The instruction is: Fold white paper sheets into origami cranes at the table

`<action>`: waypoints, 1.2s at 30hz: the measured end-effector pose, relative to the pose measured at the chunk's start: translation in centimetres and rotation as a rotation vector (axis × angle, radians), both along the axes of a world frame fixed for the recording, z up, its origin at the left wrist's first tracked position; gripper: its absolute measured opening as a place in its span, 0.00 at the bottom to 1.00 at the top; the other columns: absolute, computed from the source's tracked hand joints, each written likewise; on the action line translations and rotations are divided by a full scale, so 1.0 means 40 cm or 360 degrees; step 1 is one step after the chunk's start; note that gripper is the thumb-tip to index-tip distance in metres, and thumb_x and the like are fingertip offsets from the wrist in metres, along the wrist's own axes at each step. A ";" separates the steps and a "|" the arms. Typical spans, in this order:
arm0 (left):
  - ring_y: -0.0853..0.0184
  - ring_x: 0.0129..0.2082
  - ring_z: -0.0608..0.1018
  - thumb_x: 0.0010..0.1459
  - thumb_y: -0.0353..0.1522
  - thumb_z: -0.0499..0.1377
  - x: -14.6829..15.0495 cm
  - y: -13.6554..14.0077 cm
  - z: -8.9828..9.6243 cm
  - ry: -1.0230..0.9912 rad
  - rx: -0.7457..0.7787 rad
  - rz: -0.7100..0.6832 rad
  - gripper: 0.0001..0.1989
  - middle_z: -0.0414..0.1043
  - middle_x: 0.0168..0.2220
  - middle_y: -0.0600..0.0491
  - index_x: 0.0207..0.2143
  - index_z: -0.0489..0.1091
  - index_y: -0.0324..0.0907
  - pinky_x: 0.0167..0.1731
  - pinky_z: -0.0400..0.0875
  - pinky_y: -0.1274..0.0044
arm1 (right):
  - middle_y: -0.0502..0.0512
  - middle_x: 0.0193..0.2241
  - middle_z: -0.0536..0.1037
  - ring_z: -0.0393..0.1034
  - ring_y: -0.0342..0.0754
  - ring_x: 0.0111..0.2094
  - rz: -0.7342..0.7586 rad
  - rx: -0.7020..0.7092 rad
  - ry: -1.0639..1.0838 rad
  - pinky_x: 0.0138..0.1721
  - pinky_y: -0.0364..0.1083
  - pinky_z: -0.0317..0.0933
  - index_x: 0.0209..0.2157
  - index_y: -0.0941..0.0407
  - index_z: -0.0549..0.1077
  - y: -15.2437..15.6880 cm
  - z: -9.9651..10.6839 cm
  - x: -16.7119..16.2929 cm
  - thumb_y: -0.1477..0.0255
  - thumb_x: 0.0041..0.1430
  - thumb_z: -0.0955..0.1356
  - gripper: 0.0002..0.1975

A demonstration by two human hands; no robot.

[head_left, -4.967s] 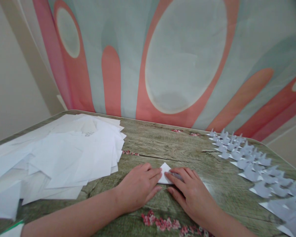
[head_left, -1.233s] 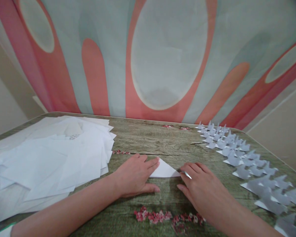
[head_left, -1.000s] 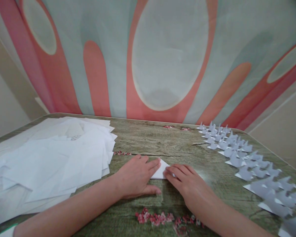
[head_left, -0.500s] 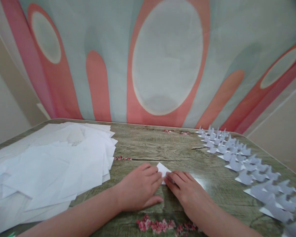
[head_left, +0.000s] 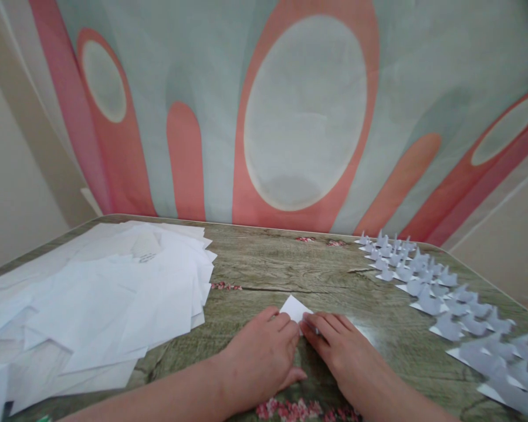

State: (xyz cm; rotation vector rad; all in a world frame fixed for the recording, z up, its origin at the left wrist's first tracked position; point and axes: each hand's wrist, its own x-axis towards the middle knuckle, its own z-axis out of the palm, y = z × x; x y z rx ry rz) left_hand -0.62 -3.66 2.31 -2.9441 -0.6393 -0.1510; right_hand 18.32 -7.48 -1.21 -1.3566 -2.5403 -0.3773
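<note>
A small folded piece of white paper (head_left: 294, 306) lies on the table in front of me, one corner pointing away. My left hand (head_left: 264, 354) covers its left and near part with curled fingers, the thumb sticking out to the right, off the paper. From the right, my right hand (head_left: 344, 346) pinches the paper's right side with thumb and fingertips. The two hands almost meet over the paper, and its near edge is hidden beneath them.
Loose white sheets (head_left: 110, 299) make a wide pile on the left. Several rows of small folded paper figures (head_left: 449, 325) stand along the right. The wood-patterned table (head_left: 264, 264) with printed pink blossoms (head_left: 290, 408) ends at a patterned wall covering (head_left: 305, 117).
The view has shifted slightly, so everything sits a little lower and further right. My left hand's fingers have curled in more on the paper. My right hand keeps its grip.
</note>
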 end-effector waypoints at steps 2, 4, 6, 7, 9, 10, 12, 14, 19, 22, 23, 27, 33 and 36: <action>0.62 0.38 0.69 0.54 0.45 0.56 0.001 -0.005 0.007 0.0023 -0.0005 0.0049 0.22 0.70 0.34 0.49 0.39 0.70 0.35 0.41 0.60 0.70 | 0.57 0.44 0.72 0.64 0.49 0.43 0.0003 0.0005 -0.0002 0.45 0.47 0.58 0.46 0.59 0.69 0.001 -0.003 0.002 0.78 0.52 0.66 0.17; 0.62 0.37 0.69 0.54 0.44 0.57 0.000 -0.011 0.012 0.0051 -0.0031 0.0120 0.19 0.70 0.33 0.50 0.37 0.71 0.36 0.39 0.60 0.71 | 0.56 0.45 0.72 0.64 0.49 0.43 0.0016 0.0012 -0.0006 0.45 0.48 0.59 0.47 0.58 0.69 0.002 -0.007 0.005 0.78 0.52 0.67 0.19; 0.62 0.36 0.69 0.53 0.42 0.59 -0.003 -0.019 0.011 0.0074 -0.0058 0.0184 0.16 0.69 0.33 0.50 0.33 0.73 0.38 0.38 0.60 0.71 | 0.56 0.45 0.71 0.64 0.50 0.43 0.0027 0.0027 -0.0011 0.45 0.48 0.59 0.48 0.58 0.68 0.002 -0.011 0.008 0.77 0.51 0.67 0.20; 0.61 0.37 0.69 0.52 0.41 0.59 -0.006 -0.024 0.008 0.0087 -0.0073 0.0206 0.14 0.69 0.33 0.50 0.32 0.73 0.38 0.37 0.60 0.71 | 0.56 0.45 0.71 0.63 0.50 0.43 0.0031 0.0039 -0.0014 0.45 0.48 0.59 0.48 0.58 0.68 0.001 -0.013 0.009 0.77 0.51 0.67 0.20; 0.60 0.38 0.68 0.52 0.40 0.60 -0.013 -0.033 -0.003 0.0107 -0.0108 0.0242 0.13 0.69 0.34 0.49 0.29 0.74 0.39 0.37 0.59 0.70 | 0.56 0.45 0.71 0.63 0.50 0.44 0.0028 0.0067 -0.0024 0.46 0.49 0.58 0.48 0.58 0.68 -0.001 -0.015 0.011 0.77 0.51 0.67 0.20; 0.59 0.38 0.68 0.52 0.40 0.60 -0.017 -0.037 -0.008 0.0113 -0.0129 0.0263 0.13 0.69 0.35 0.48 0.29 0.74 0.39 0.38 0.59 0.70 | 0.56 0.45 0.71 0.63 0.51 0.44 0.0018 0.0082 -0.0030 0.46 0.49 0.58 0.47 0.59 0.69 -0.003 -0.016 0.012 0.77 0.50 0.67 0.20; 0.58 0.40 0.68 0.53 0.39 0.59 -0.023 -0.046 -0.017 0.0118 -0.0160 0.0318 0.13 0.69 0.37 0.46 0.29 0.75 0.38 0.38 0.58 0.69 | 0.57 0.44 0.72 0.63 0.51 0.44 -0.0001 0.0117 -0.0042 0.46 0.49 0.57 0.46 0.60 0.70 -0.007 -0.015 0.012 0.78 0.48 0.68 0.21; 0.57 0.42 0.67 0.54 0.38 0.58 -0.027 -0.054 -0.019 0.0145 -0.0181 0.0373 0.13 0.69 0.40 0.44 0.29 0.75 0.38 0.39 0.58 0.69 | 0.58 0.42 0.73 0.64 0.52 0.42 -0.0014 0.0164 -0.0056 0.46 0.50 0.58 0.44 0.61 0.71 -0.012 -0.012 0.012 0.78 0.45 0.68 0.20; 0.55 0.42 0.67 0.55 0.37 0.57 -0.022 -0.065 -0.001 0.0257 -0.0206 0.0454 0.12 0.70 0.40 0.42 0.32 0.76 0.37 0.38 0.60 0.68 | 0.61 0.37 0.75 0.65 0.53 0.37 -0.0091 0.0255 -0.0153 0.40 0.50 0.60 0.38 0.62 0.74 -0.024 0.002 0.011 0.81 0.39 0.66 0.19; 0.55 0.42 0.67 0.56 0.37 0.55 -0.021 -0.065 0.006 0.0278 -0.0221 0.0479 0.14 0.70 0.40 0.41 0.33 0.76 0.37 0.38 0.61 0.67 | 0.62 0.36 0.74 0.64 0.54 0.35 -0.0173 0.0217 -0.0263 0.34 0.51 0.60 0.31 0.61 0.76 -0.030 0.010 0.013 0.82 0.37 0.65 0.16; 0.55 0.42 0.68 0.56 0.37 0.55 -0.021 -0.064 0.007 0.0279 -0.0232 0.0487 0.14 0.70 0.41 0.41 0.32 0.76 0.37 0.38 0.61 0.67 | 0.63 0.35 0.74 0.64 0.55 0.35 -0.0193 0.0200 -0.0302 0.33 0.51 0.60 0.29 0.60 0.76 -0.031 0.011 0.015 0.82 0.36 0.65 0.14; 0.54 0.42 0.68 0.55 0.37 0.57 -0.025 -0.063 0.002 0.0297 -0.0260 0.0503 0.13 0.70 0.41 0.40 0.29 0.76 0.37 0.37 0.61 0.67 | 0.63 0.29 0.73 0.63 0.55 0.31 -0.0261 0.0136 -0.0415 0.30 0.52 0.59 0.22 0.59 0.75 -0.031 0.016 0.017 0.83 0.36 0.65 0.09; 0.53 0.42 0.68 0.55 0.35 0.56 -0.027 -0.063 0.002 0.0369 -0.0274 0.0500 0.12 0.70 0.38 0.40 0.30 0.76 0.37 0.38 0.62 0.66 | 0.62 0.27 0.73 0.62 0.53 0.29 -0.0349 0.0108 -0.0408 0.29 0.52 0.57 0.19 0.58 0.74 -0.028 0.018 0.016 0.83 0.37 0.66 0.08; 0.54 0.42 0.69 0.56 0.36 0.55 -0.024 -0.063 0.009 0.0393 -0.0288 0.0507 0.13 0.70 0.39 0.39 0.30 0.76 0.36 0.37 0.63 0.66 | 0.61 0.27 0.73 0.62 0.53 0.29 -0.0385 0.0067 -0.0412 0.29 0.52 0.57 0.20 0.58 0.75 -0.029 0.022 0.019 0.84 0.38 0.66 0.08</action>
